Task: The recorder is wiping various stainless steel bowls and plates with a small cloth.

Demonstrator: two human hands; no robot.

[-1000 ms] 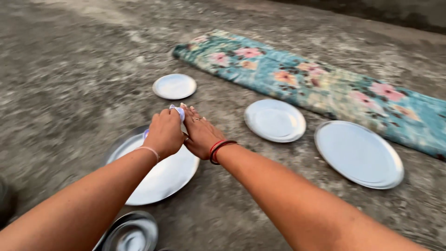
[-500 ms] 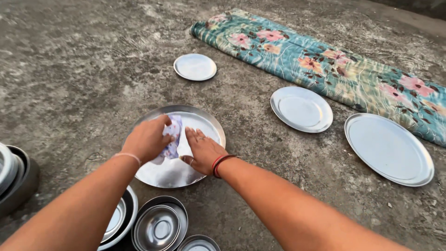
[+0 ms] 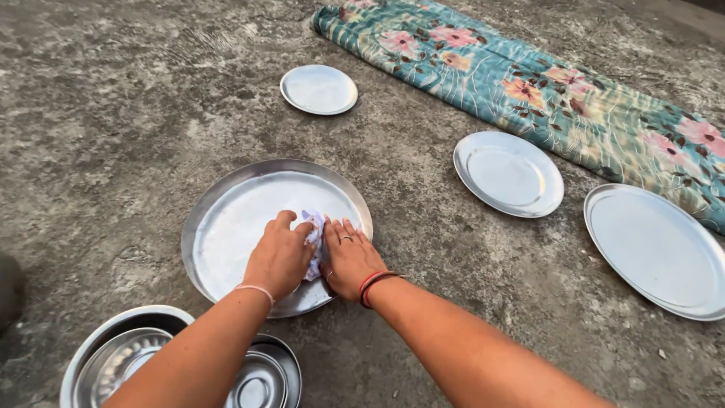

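Nearest, below the wrists, steel bowls sit nested on the concrete floor. The left hand curls its fingers around a small pale cloth, pressing it onto the large steel tray; the right hand lies flat beside it, fingers spread, touching the cloth. Beyond the fingers lie three steel plates and a floral mat.
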